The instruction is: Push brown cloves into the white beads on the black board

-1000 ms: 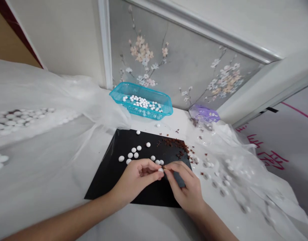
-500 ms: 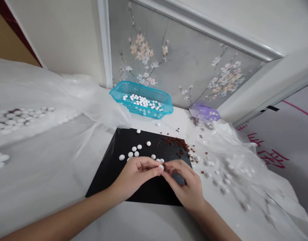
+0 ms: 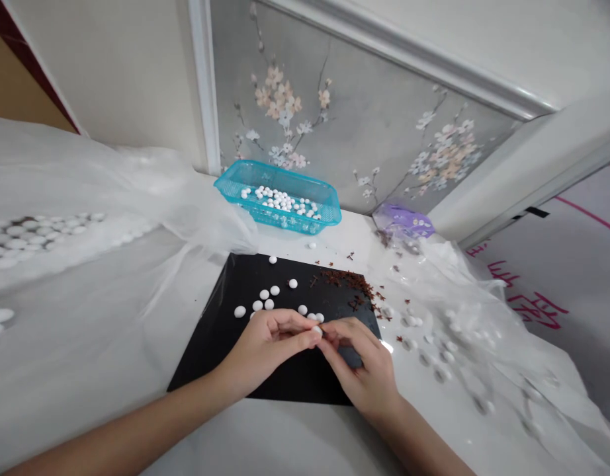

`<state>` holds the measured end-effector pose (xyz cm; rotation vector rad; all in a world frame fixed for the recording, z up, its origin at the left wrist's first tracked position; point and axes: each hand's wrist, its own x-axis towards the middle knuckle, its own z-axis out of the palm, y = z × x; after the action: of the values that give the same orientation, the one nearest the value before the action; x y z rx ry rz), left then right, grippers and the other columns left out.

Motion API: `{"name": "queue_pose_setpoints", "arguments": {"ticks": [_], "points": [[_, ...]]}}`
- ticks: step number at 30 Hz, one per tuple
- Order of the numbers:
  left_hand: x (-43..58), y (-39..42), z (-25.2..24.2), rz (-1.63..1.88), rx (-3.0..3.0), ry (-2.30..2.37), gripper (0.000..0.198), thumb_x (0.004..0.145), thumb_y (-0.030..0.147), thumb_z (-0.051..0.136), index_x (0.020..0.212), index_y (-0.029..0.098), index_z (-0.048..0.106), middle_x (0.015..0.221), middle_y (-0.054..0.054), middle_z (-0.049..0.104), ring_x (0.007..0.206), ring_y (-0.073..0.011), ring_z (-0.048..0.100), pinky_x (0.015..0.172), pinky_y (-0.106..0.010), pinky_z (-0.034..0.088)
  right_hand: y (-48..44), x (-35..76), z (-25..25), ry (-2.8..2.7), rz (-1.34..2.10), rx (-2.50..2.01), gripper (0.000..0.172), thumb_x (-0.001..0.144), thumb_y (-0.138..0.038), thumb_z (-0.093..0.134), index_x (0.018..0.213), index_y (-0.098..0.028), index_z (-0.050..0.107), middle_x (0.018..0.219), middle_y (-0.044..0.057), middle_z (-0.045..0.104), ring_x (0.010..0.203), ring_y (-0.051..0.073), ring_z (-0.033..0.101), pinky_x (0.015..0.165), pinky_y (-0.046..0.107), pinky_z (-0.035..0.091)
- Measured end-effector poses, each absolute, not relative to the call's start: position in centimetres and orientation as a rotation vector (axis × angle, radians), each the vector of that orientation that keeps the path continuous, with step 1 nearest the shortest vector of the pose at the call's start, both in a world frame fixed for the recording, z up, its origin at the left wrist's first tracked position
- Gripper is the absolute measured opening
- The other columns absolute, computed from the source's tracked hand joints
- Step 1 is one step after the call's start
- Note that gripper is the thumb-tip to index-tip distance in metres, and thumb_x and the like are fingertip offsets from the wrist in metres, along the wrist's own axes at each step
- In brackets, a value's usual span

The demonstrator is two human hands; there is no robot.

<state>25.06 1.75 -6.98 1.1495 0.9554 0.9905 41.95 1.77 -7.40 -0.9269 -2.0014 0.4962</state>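
Observation:
My left hand (image 3: pixel 270 347) and my right hand (image 3: pixel 362 367) meet fingertip to fingertip over a black mat (image 3: pixel 245 370). The left pinches a small white round bead (image 3: pixel 317 329). The right hand's thumb and forefinger are pinched against that same bead; what they hold is too small to make out. Several loose white beads (image 3: pixel 265 301) lie on the mat just beyond my hands. A heap of small dark reddish-brown bits (image 3: pixel 352 284) sits at the mat's far right corner.
A turquoise basket (image 3: pixel 235 182) with several white beads stands at the back by the flowered wall panel. A purple container (image 3: pixel 401 218) is to its right. Thin clear plastic sheets with beads under them spread at the left (image 3: pixel 61 225) and right (image 3: pixel 464 330).
My hands have stayed together at the bead, with only small finger shifts; the right fingers curled a little closer. The view has drifted slightly.

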Motion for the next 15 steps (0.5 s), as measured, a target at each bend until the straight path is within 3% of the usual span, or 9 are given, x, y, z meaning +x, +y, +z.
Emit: {"name": "queue_pose_setpoints", "arguments": {"ticks": [5,9,15], "points": [[24.5,1.4,-6.7,1.025,1.6,1.153,0.017,0.082,0.032,0.057,0.085,0.018,0.064,0.087,-0.003,0.069,0.08,-0.0146,0.063,0.073,-0.025,0.05,3.3,43.5,-7.2,-2.059,0.332,-1.004,0.017,0.083,-0.019,0.055,0.099,-0.02,0.056,0.083,0.004,0.058,0.072,0.014,0.057,0.066,0.029,0.051],[23.6,1.8,-6.4,1.047,2.165,1.333,0.012,0.084,0.027,0.052,0.088,0.021,0.062,0.09,-0.002,0.068,0.091,-0.0171,0.058,0.082,-0.03,0.046,5.4,45.5,-7.6,-1.965,0.111,-1.328,0.014,0.086,-0.023,0.051,0.093,-0.018,0.061,0.094,0.008,0.059,0.089,0.02,0.055,0.08,0.039,0.047],[23.1,2.8,-7.0,0.942,2.352,1.569,0.016,0.083,0.023,0.048,0.085,0.02,0.063,0.101,-0.005,0.065,0.104,-0.023,0.051,0.092,-0.042,0.038,6.4,46.5,-9.0,-2.006,0.073,-1.516,0.018,0.084,-0.03,0.053,0.09,-0.018,0.066,0.094,0.008,0.061,0.089,0.024,0.052,0.077,0.041,0.046]]}}
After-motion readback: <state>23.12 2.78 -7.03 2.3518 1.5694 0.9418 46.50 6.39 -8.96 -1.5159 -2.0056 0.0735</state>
